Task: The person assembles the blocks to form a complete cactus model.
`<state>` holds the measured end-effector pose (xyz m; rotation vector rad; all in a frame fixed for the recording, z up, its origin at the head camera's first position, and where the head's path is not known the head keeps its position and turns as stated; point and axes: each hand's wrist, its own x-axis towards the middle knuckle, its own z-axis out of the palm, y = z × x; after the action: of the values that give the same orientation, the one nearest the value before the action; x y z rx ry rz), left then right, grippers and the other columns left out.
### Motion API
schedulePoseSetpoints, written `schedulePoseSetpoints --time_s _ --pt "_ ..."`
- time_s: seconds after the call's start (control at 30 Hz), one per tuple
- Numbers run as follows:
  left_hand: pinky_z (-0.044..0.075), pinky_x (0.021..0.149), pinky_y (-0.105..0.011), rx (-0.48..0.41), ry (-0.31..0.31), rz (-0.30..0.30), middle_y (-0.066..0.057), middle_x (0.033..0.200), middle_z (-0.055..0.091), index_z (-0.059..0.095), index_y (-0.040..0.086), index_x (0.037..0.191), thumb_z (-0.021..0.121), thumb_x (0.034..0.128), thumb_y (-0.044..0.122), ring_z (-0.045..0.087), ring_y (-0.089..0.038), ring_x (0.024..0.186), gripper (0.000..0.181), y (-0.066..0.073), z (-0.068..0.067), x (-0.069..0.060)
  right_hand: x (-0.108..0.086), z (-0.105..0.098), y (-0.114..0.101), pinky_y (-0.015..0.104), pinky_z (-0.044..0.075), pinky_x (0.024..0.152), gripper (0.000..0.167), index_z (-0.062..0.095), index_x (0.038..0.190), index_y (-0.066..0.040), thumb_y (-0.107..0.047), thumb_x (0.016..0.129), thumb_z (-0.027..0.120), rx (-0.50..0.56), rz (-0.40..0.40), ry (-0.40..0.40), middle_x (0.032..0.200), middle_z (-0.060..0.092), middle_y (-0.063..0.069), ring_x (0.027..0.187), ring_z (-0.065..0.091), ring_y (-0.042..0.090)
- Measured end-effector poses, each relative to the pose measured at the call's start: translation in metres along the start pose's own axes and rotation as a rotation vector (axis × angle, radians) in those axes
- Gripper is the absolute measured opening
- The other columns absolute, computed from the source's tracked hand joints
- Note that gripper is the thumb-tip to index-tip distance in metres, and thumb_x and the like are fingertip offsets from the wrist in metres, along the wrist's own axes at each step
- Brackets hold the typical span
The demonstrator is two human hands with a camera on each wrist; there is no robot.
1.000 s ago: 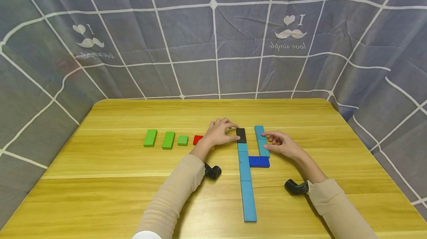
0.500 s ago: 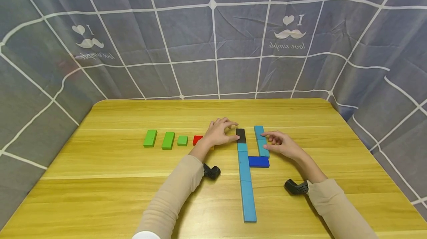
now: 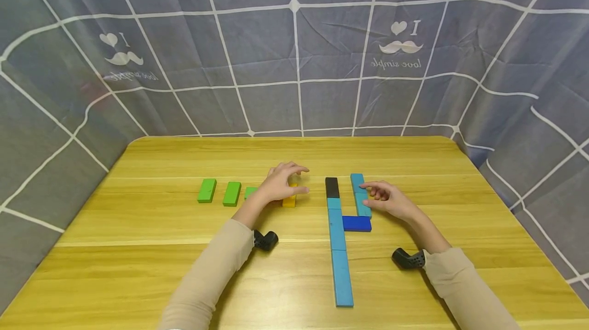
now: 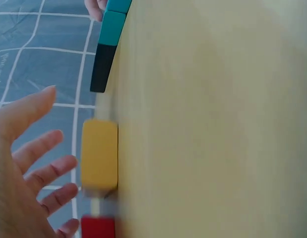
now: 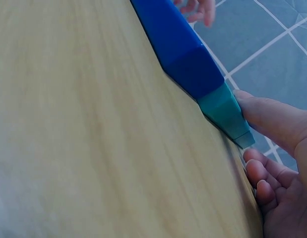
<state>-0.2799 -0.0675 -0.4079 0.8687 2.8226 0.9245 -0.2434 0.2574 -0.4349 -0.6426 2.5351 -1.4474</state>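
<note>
My left hand (image 3: 278, 184) hovers by a yellow block (image 3: 289, 201), thumb and fingers spread, holding nothing. In the left wrist view, the yellow block (image 4: 99, 154) lies beside its fingers, with a red block (image 4: 98, 228) below it. A black block (image 3: 332, 187) caps a straight column of light blue blocks (image 3: 338, 230). From that column a dark blue block (image 3: 357, 223) extends right, meeting two light blue blocks (image 3: 360, 194) in a short column. My right hand (image 3: 388, 199) rests thumb and index fingertips against this short column's right side; the right wrist view shows the thumb touching a block (image 5: 225, 111).
Two green rectangular blocks (image 3: 207, 191) lie at the left, and a smaller green block (image 3: 250, 192) is partly covered by my left hand. A grey curtain (image 3: 257, 64) with white lines hangs behind the wooden table (image 3: 184, 258).
My left hand has let go of the black block and moved left, uncovering the yellow block and hiding the red one in the head view. My right hand stays put.
</note>
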Motion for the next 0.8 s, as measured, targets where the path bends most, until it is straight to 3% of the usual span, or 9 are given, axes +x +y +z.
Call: schedulePoseSetpoints --time_s 0.17,0.37,0.8 --pt "0.027 0.092 -0.046 0.068 -0.014 -0.023 -0.004 0.115 0.054 0.055 0.016 0.125 0.07 0.0763 0.043 0.043 -0.024 0.111 0.057 -0.01 -0.008 -0.02 0.0 0.0 0.0 0.025 0.035 0.064 0.043 0.052 0.124 0.002 -0.01 0.085 0.064 -0.004 0.01 -0.005 0.091 0.045 0.013 0.074 0.039 0.017" --pt "0.022 0.098 -0.053 0.099 -0.04 -0.042 -0.004 0.118 0.053 0.054 0.016 0.126 0.072 0.0717 0.049 0.042 -0.026 0.116 0.066 -0.017 -0.012 -0.037 0.0 0.0 -0.001 0.025 0.035 0.064 0.043 0.052 0.124 0.002 -0.01 0.085 0.064 -0.013 0.012 -0.001 0.091 0.045 0.013 0.074 0.038 0.018" --pt "0.025 0.095 -0.053 0.126 0.009 -0.031 -0.002 0.114 0.054 0.056 0.015 0.123 0.076 0.0683 0.045 0.044 -0.024 0.109 0.065 -0.025 -0.008 -0.042 -0.001 0.0 -0.004 0.025 0.035 0.065 0.043 0.052 0.124 0.003 -0.009 0.085 0.064 -0.007 0.019 0.002 0.091 0.045 0.014 0.075 0.039 0.018"
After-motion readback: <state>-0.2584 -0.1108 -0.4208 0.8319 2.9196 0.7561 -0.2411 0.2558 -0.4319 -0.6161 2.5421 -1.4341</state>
